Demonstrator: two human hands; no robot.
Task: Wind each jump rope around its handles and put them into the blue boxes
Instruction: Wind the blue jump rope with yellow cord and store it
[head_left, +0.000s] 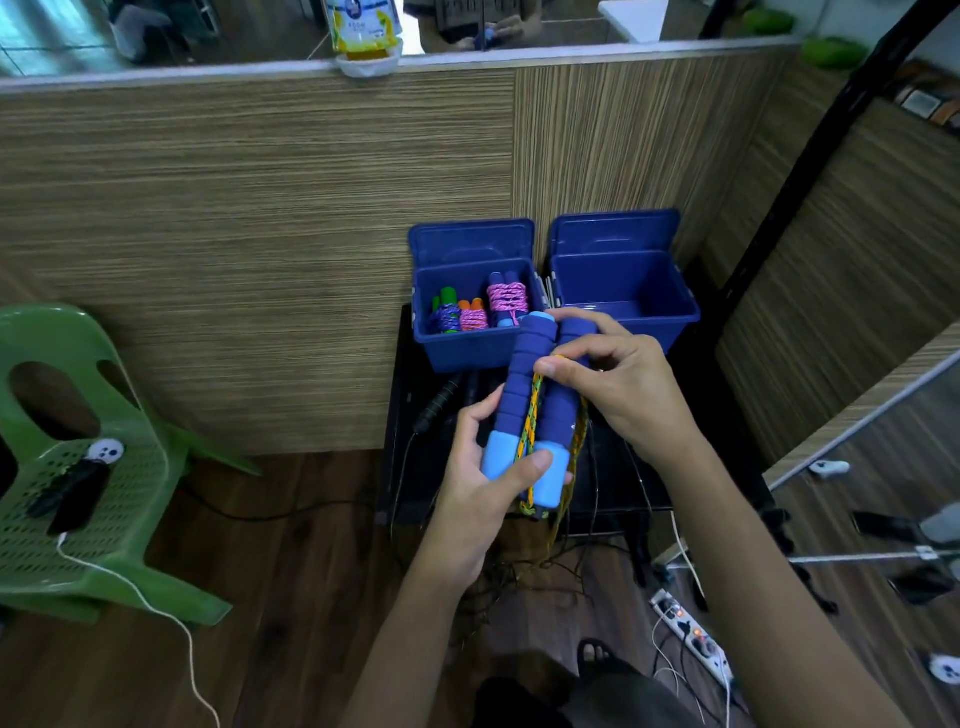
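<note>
The left hand (488, 467) grips the light-blue ends of two blue foam handles (524, 410) held side by side, thumb across them. The right hand (618, 384) pinches the yellow rope (532, 415) at the handles' middle. Behind them on a dark counter (410, 415) stand two open blue boxes: the left box (467, 348) holds three wound ropes (475, 309), the right box (631, 291) shows only its floor.
</note>
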